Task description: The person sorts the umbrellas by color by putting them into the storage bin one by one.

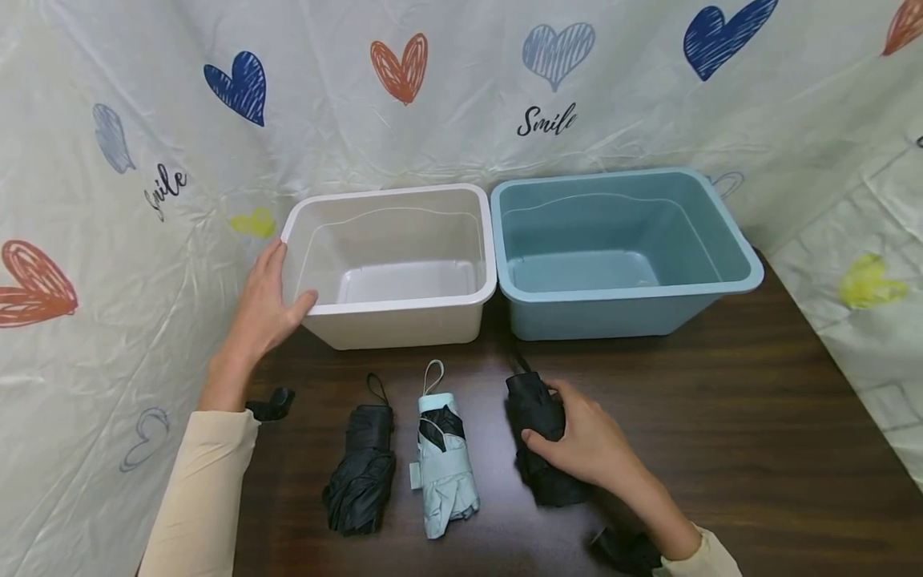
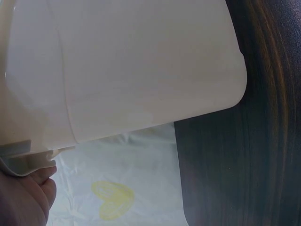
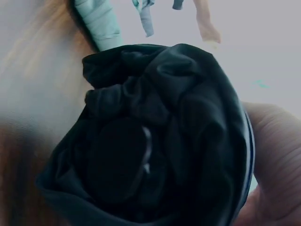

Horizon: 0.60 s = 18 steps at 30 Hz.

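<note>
My left hand [image 1: 270,308] grips the left end of a cream plastic bin [image 1: 397,324], its thumb over the front corner of the rim. In the left wrist view the fingers [image 2: 44,181] are at the lip of the bin's rim. My right hand [image 1: 587,437] holds a folded black umbrella [image 1: 534,409] from its right side, in front of the bins. The right wrist view shows that black umbrella's [image 3: 183,108] bunched fabric end close up. To its left lie a light-blue folded umbrella [image 1: 445,473] and another black folded umbrella [image 1: 364,473], both with wrist loops pointing away.
A blue plastic bin [image 1: 587,316] stands against the cream one on its right. Both are at the back of the dark wooden table [image 1: 757,449]. A white sheet with printed hearts [image 1: 461,144] hangs behind and covers the left side.
</note>
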Each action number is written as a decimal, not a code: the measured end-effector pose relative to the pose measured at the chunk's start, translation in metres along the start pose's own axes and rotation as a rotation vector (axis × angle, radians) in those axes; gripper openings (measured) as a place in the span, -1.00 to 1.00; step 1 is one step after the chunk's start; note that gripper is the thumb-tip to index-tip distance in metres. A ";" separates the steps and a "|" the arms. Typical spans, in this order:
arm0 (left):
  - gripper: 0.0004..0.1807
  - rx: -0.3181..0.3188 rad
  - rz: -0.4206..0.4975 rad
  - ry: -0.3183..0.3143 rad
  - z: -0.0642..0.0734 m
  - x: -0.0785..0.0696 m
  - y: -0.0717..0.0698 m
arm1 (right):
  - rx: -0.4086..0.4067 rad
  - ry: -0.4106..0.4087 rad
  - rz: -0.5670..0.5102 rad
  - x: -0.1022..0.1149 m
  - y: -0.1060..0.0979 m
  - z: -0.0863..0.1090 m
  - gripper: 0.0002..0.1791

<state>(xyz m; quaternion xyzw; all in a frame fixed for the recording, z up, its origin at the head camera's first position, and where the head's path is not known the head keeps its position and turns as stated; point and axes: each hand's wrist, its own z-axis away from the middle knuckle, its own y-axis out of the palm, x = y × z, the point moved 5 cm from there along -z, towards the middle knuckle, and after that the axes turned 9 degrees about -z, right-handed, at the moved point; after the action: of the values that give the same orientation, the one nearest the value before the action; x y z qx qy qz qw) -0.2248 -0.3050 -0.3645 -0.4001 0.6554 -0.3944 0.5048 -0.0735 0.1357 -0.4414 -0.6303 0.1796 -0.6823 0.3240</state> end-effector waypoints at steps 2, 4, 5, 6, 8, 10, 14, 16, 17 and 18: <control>0.03 -0.004 0.005 0.004 0.000 -0.001 0.001 | -0.014 -0.026 0.005 0.003 -0.005 0.001 -0.12; 0.03 -0.011 0.008 0.006 0.000 -0.001 0.001 | -0.019 -0.046 0.006 0.007 -0.010 0.001 -0.13; 0.03 -0.013 0.009 0.006 0.000 -0.001 0.000 | -0.020 -0.055 0.007 0.010 -0.012 0.001 -0.13; 0.04 -0.015 0.008 0.006 0.001 -0.002 0.000 | -0.022 -0.063 0.009 0.012 -0.015 0.001 -0.14; 0.04 -0.016 0.007 0.006 0.000 -0.001 0.001 | -0.024 -0.080 0.007 0.016 -0.019 0.000 -0.14; 0.04 -0.017 0.007 0.005 0.000 -0.001 0.001 | -0.025 -0.097 0.004 0.021 -0.024 0.000 -0.14; 0.04 -0.017 0.005 0.005 0.000 0.000 0.001 | -0.014 -0.134 -0.005 0.031 -0.034 -0.001 -0.13; 0.04 -0.017 0.003 0.004 0.000 0.001 0.001 | -0.001 -0.144 -0.011 0.036 -0.039 -0.001 -0.13; 0.04 -0.016 0.001 0.003 0.000 0.001 0.001 | 0.004 -0.152 -0.019 0.039 -0.042 -0.001 -0.13; 0.04 -0.016 0.000 0.002 0.000 0.001 0.001 | 0.008 -0.155 -0.021 0.041 -0.045 -0.001 -0.13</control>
<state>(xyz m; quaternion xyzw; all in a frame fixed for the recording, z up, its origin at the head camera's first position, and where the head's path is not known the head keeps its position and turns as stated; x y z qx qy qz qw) -0.2249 -0.3053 -0.3656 -0.4037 0.6589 -0.3897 0.5010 -0.0845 0.1408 -0.3814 -0.6816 0.1447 -0.6356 0.3325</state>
